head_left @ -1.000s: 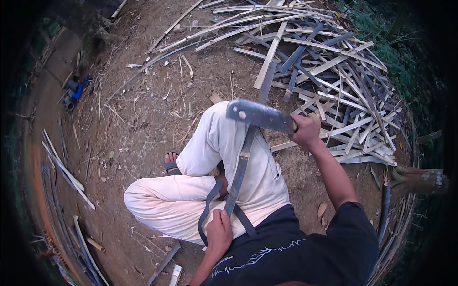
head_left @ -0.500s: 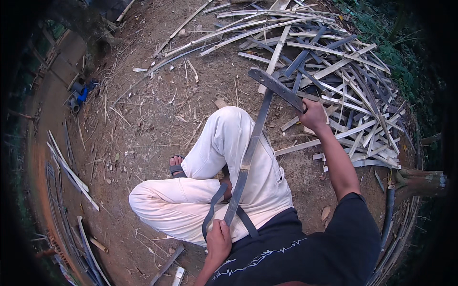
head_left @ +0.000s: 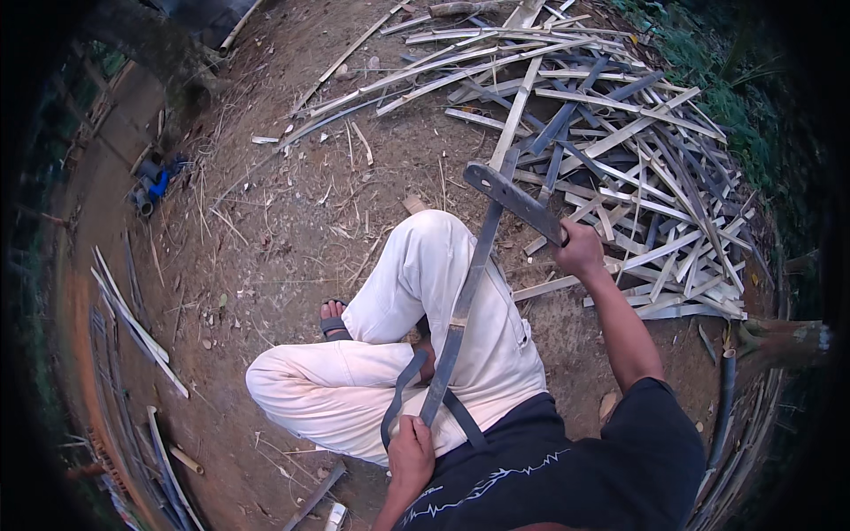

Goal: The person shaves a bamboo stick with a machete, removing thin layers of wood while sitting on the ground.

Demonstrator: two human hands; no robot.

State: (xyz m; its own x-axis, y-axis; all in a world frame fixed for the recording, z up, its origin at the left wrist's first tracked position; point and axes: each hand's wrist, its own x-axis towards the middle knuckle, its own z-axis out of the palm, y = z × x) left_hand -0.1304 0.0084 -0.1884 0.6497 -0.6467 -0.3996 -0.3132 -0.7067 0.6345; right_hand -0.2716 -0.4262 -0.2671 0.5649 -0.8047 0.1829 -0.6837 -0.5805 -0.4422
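Observation:
My right hand (head_left: 582, 251) is closed round the handle of a broad dark machete (head_left: 518, 202), which has a hole near its far end. The blade lies crosswise over the far part of a long, dark bamboo strip (head_left: 472, 288); whether it cuts into it I cannot tell. At my waist, my left hand (head_left: 411, 456) grips the near end of this strip, which slants up over my right thigh and past the knee. A pale node band shows midway along it. Dark bands (head_left: 460, 418) lie over my lap beside the strip.
A large tangled heap of split bamboo strips (head_left: 637, 190) covers the ground at the far right. More strips (head_left: 142, 332) and poles lie along the left. A tree trunk (head_left: 779, 341) and an upright pole (head_left: 724, 389) stand right. Blue-and-dark items (head_left: 155, 186) lie far left.
The machete and my right hand have come nearer to me, along the bamboo strip. My left hand keeps its grip on the near end. The whole view has shifted slightly.

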